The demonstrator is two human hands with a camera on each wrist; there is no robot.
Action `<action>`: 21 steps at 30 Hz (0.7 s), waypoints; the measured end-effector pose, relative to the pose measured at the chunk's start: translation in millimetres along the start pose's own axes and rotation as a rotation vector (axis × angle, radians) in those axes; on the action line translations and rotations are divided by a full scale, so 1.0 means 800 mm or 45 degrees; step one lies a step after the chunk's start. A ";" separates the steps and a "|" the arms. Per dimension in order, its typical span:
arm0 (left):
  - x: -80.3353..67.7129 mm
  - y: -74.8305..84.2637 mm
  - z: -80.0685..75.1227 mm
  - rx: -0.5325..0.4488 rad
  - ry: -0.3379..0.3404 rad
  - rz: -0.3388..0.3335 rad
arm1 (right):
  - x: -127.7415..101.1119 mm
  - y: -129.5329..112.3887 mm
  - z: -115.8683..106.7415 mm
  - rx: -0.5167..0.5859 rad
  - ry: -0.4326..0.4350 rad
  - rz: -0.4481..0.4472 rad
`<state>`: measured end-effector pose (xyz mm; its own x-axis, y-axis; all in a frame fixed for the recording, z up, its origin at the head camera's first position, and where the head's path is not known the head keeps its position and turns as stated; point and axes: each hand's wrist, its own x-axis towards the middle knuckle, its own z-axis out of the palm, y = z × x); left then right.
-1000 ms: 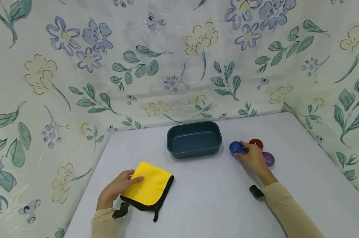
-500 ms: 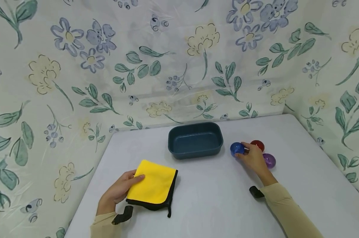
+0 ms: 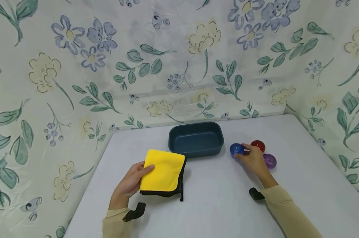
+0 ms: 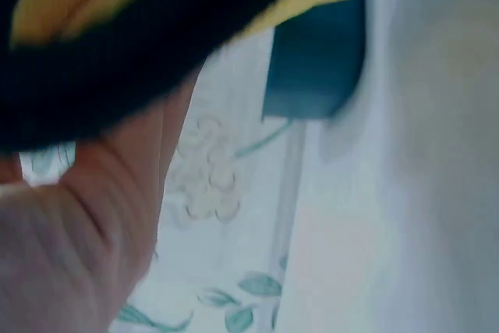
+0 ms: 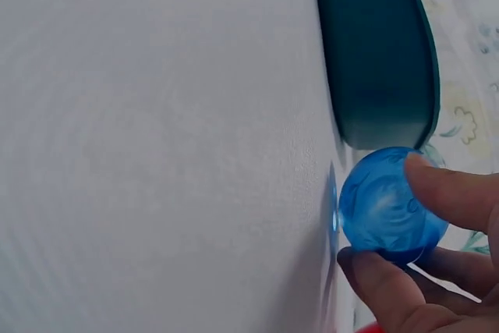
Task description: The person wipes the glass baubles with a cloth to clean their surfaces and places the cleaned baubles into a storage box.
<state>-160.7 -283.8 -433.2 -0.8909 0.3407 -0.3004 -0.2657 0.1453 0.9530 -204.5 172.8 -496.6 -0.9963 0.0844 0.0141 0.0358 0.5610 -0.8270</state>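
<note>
A folded yellow cloth with a black edge is held by the left hand near the middle of the table, just in front of the tray. The cloth's far edge reaches the tray's near wall; whether they touch cannot be told. The cloth lies roughly flat, nearly square, its slightly longer side running towards the tray, and a black corner tab hangs from its near right corner. The cloth's left edge is pinched, the thumb laid on top and the fingers curled beneath. The left forearm runs up from the table's near edge, angled right, with the palm turned inward. In the left wrist view the cloth fills the top of the frame, blurred, with the tray beyond it.

A blue ball rests on the table just right of the tray. It is grasped by the right hand, a fingertip on top and the thumb low on its near side. The right forearm is stretched forward and left. In the right wrist view the ball sits close by the tray's end. A red ball and a purple ball lie just beside the hand, on its far and right sides.
</note>
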 end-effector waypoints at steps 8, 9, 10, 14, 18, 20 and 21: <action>0.015 0.012 0.023 0.021 0.309 -0.055 | -0.002 -0.007 -0.005 0.048 0.032 -0.026; 0.016 0.013 0.024 0.019 0.323 -0.059 | -0.003 -0.009 -0.006 0.060 0.030 -0.030; 0.017 0.013 0.025 0.019 0.331 -0.062 | -0.004 -0.010 -0.007 0.075 0.027 -0.031; 0.019 0.016 0.031 -0.012 0.293 -0.046 | -0.007 -0.019 -0.012 0.137 0.000 -0.012; 0.022 0.023 0.039 -0.073 0.219 -0.019 | -0.010 -0.033 -0.015 0.192 -0.053 0.036; 0.025 0.029 0.044 -0.099 0.200 -0.003 | -0.012 -0.040 -0.016 0.220 -0.078 0.047; 0.026 0.031 0.047 -0.108 0.198 0.001 | -0.013 -0.043 -0.017 0.229 -0.087 0.047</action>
<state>-172.3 -237.8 -417.2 -0.9355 0.1922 -0.2964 -0.2895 0.0639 0.9550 -194.0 163.5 -460.7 -0.9978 0.0427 -0.0514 0.0643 0.4015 -0.9136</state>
